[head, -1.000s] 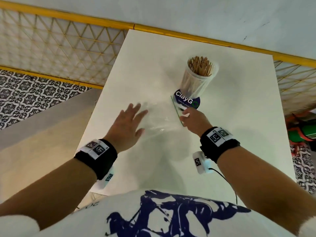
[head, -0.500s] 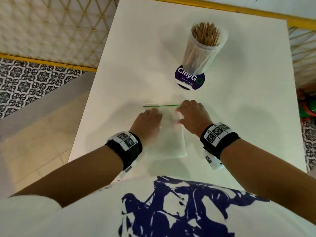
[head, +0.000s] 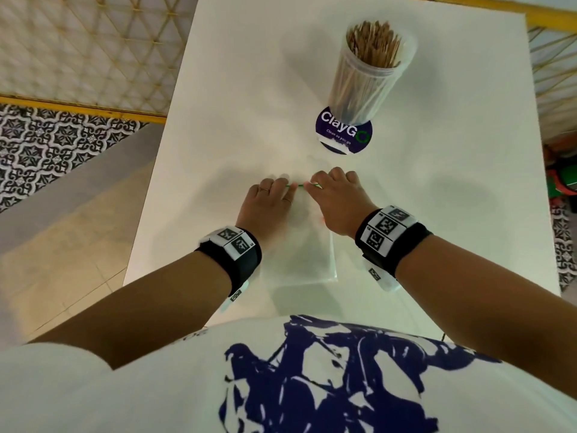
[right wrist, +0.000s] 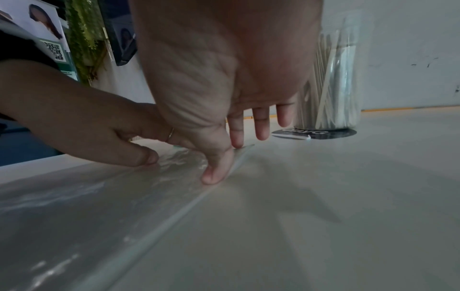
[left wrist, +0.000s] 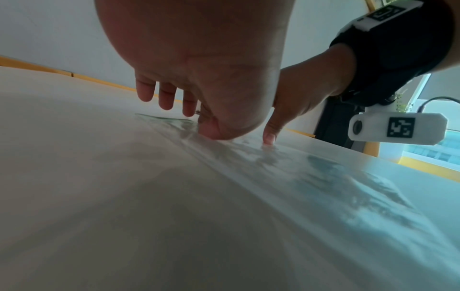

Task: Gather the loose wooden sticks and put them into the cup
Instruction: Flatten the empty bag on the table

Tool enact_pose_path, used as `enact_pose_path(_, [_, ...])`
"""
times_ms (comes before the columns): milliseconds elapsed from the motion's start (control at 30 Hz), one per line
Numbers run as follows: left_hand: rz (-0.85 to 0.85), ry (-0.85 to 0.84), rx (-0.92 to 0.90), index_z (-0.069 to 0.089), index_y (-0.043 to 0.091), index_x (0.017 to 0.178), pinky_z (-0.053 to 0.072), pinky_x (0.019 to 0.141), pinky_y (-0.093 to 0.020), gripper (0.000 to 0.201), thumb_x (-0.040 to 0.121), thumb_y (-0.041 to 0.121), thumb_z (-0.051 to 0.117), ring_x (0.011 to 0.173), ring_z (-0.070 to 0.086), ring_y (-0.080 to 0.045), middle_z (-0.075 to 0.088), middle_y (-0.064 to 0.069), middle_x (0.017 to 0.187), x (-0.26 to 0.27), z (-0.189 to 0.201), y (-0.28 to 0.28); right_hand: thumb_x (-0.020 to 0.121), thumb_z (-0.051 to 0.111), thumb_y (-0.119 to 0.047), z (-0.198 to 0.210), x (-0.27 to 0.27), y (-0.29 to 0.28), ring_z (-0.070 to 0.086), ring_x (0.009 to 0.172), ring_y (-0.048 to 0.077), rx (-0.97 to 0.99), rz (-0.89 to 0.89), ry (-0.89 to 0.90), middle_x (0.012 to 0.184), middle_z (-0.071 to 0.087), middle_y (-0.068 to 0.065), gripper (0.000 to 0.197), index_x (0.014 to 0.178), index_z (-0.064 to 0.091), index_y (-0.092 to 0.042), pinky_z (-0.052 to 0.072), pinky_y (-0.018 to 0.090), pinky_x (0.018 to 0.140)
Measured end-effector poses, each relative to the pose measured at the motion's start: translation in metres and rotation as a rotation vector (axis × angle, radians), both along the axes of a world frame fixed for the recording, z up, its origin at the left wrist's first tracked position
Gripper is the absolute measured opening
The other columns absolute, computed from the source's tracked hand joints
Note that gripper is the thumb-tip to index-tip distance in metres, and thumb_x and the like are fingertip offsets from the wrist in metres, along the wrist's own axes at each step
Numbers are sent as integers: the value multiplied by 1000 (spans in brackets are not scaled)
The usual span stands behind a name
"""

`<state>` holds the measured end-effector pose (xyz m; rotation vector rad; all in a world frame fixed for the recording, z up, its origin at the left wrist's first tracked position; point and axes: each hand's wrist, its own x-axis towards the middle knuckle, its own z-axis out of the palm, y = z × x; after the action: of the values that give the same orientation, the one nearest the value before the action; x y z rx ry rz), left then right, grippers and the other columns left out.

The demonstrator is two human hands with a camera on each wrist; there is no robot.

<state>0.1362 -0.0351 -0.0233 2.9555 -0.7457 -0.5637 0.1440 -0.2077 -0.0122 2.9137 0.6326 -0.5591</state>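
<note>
— As the thin wooden sticks [head: 373,42] fill the tall clear plastic cup [head: 359,89] near the far edge of the white table [head: 234,89], why the pinching?
— Left hand [head: 270,207] and right hand [head: 335,201] nip the green mouth of the flat clear plastic bag [head: 299,257], probably opening or sealing it.

Left hand [left wrist: 196,59] low over table [left wrist: 62,141], thumb tip on bag [left wrist: 273,169]; right hand [left wrist: 311,84] fingertip [left wrist: 269,135] touching bag alongside.

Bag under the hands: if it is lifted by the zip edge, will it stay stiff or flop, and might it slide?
Likely floppy: the bag is thin clear film, wrinkling where the left hand and right hand hold it. Probably very light: it looks empty. It may slide on the smooth table, so pin it with a thumb.
</note>
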Motion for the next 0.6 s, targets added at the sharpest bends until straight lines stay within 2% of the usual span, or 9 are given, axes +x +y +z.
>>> enact_pose_path(33, [-4, 21, 4, 33, 6, 146, 32, 106, -44, 77, 78, 35, 11, 132, 37, -40, 38, -15, 146, 0, -1, 0, 82, 51, -9, 0, 0, 0, 42, 116, 33, -10, 5, 7, 137, 43, 5, 60, 141, 40, -17, 36, 45, 92])
enact_pose_path(67, [-6, 28, 28, 35, 5, 145, 34, 105, -43, 76, 77, 34, 14, 129, 41, -39, 42, -14, 143, 0, -3, -1, 82, 49, -9, 0, 0, 1, 42, 116, 34, -19, 12, 12, 138, 42, 6, 61, 141, 39, -17, 35, 45, 92])
enact_pose_path(133, [-8, -33, 53, 39, 5, 142, 37, 105, -41, 66, 81, 29, 31, 125, 47, -37, 49, -11, 135, 0, -7, -3, 83, 47, -9, -1, 1, 3, 41, 117, 34, -40, 19, 20, 139, 41, 6, 62, 144, 36, -17, 34, 45, 92])
enact_pose_path(233, [-52, -12, 72, 27, 5, 147, 25, 113, -39, 66, 85, 26, 29, 130, 41, -34, 43, -10, 141, 3, -6, -4, 84, 46, -10, 0, 2, 6, 41, 118, 33, -64, 19, 26, 139, 40, 5, 62, 144, 35, -17, 33, 45, 93])
enact_pose_path(367, [-52, 0, 33, 13, 9, 151, 9, 118, -44, 72, 89, 29, 43, 139, 29, -26, 21, -6, 155, 3, -6, 11, 87, 51, -18, -1, -3, -2, 41, 118, 30, -73, -32, 10, 136, 42, 1, 58, 142, 35, -17, 31, 47, 97])
enact_pose_path(433, [-31, 12, -6, 7, 12, 152, 7, 118, -51, 80, 89, 44, 44, 146, 16, -22, 6, -3, 160, -4, -11, 23, 89, 56, -33, -5, -8, -12, 37, 125, 29, -47, -94, 19, 142, 39, -2, 63, 144, 30, -19, 26, 50, 104])
enact_pose_path(467, [-37, 48, -7, 1, 14, 153, 4, 117, -55, 91, 85, 56, 45, 148, 6, -19, -4, 0, 161, -7, -15, 30, 89, 56, -41, -7, -11, -16, 32, 133, 30, -28, -126, 43, 149, 33, -4, 69, 147, 24, -20, 21, 53, 109])
enact_pose_path(533, [-84, 155, 47, -17, 19, 150, -7, 113, -61, 122, 67, 77, 51, 147, -16, -15, -25, 4, 157, -7, -18, 42, 84, 55, -60, -8, -16, -25, 13, 146, 29, -7, -176, 130, 160, 11, -7, 90, 153, 9, -23, 3, 61, 115])
enact_pose_path(600, [-115, 233, 138, -31, 18, 144, -16, 107, -64, 145, 50, 83, 58, 141, -31, -17, -40, 2, 149, -3, -19, 47, 67, 56, -80, -9, -22, -28, -6, 149, 30, -13, -183, 215, 162, -10, -10, 121, 153, -8, -23, -10, 65, 111])
